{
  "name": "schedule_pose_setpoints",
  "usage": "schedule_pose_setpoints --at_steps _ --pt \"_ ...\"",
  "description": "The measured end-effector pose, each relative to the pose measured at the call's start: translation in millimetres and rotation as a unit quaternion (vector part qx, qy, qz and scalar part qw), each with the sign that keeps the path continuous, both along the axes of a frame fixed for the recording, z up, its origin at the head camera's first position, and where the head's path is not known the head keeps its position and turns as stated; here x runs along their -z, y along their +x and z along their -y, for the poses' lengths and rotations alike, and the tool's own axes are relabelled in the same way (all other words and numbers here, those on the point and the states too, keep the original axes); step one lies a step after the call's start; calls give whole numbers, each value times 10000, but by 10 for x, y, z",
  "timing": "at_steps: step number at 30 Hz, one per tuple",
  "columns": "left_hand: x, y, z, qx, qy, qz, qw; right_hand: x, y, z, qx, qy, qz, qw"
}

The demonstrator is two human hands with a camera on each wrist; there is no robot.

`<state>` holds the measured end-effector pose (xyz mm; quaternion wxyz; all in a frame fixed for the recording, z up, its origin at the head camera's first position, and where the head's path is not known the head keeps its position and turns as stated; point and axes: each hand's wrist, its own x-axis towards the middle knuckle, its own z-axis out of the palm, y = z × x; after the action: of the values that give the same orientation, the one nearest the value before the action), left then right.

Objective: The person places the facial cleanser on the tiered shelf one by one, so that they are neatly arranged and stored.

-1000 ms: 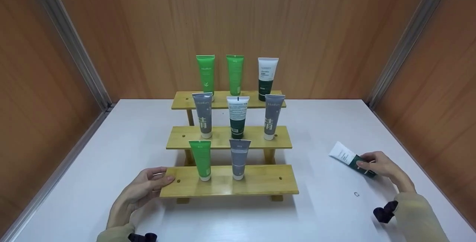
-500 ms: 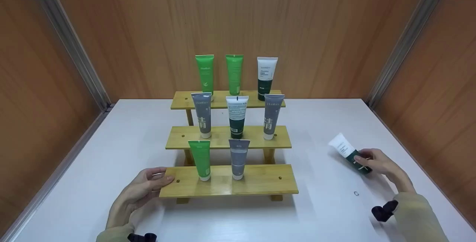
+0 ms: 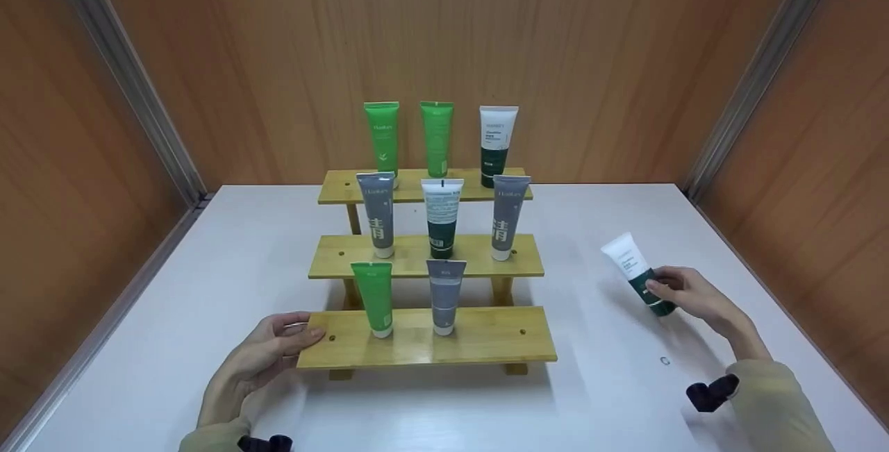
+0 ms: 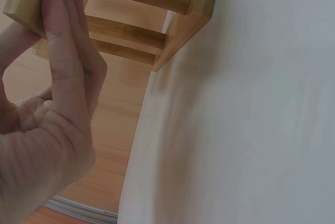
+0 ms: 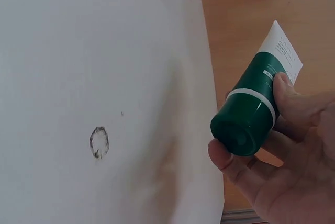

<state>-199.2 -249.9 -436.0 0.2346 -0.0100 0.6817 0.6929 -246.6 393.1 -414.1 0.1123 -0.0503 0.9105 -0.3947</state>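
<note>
My right hand (image 3: 698,299) grips a white and dark green squeeze tube (image 3: 635,271) by its green lower half, right of the stand. The tube tilts, white end up and leftward. In the right wrist view the thumb lies along the tube (image 5: 251,98) and a fingertip is at its green cap. My left hand (image 3: 267,351) pinches the left end of the lowest board of a three-tier wooden stand (image 3: 486,348), thumb on top, fingers beneath. On that board stand a green tube (image 3: 376,299) and a grey tube (image 3: 445,296), caps down.
The middle board holds two grey tubes (image 3: 378,212) around a white and green tube (image 3: 442,216). Two green tubes (image 3: 383,136) and a white and green tube (image 3: 496,143) stand on the top board. A small ring mark (image 3: 665,361) shows on the white table (image 3: 597,396). Wooden panels (image 3: 444,35) enclose it.
My right hand has lifted the white and green tube up from the table and moved it slightly left, turning it more upright. The left hand stays on the board.
</note>
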Motion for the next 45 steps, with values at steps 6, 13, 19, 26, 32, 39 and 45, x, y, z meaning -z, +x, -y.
schedule_pose_setpoints --at_steps 6,13,19,26,32,39,45 --pt "1 9 -7 -98 -61 47 9999 -83 18 132 -179 -292 -123 9993" --pt "-1 12 -3 -107 -39 34 9999 -173 71 289 -436 -712 -278 9961" --pt "-9 2 -2 -111 -68 103 9999 -222 116 454 -574 -1024 -271 9927" --pt "-9 5 -9 -222 -136 151 9995 -245 147 683 -684 -1120 -368 9907" --pt "-9 11 -13 -251 -254 164 9992 -260 172 879 -877 -1253 -468 9871" --pt "-13 6 -9 -129 -224 163 9995 -297 228 1083 -1086 -1424 -631 9818" --pt "-8 7 2 2 -59 16 10000 -317 274 1262 -1170 -1613 -697 9775"
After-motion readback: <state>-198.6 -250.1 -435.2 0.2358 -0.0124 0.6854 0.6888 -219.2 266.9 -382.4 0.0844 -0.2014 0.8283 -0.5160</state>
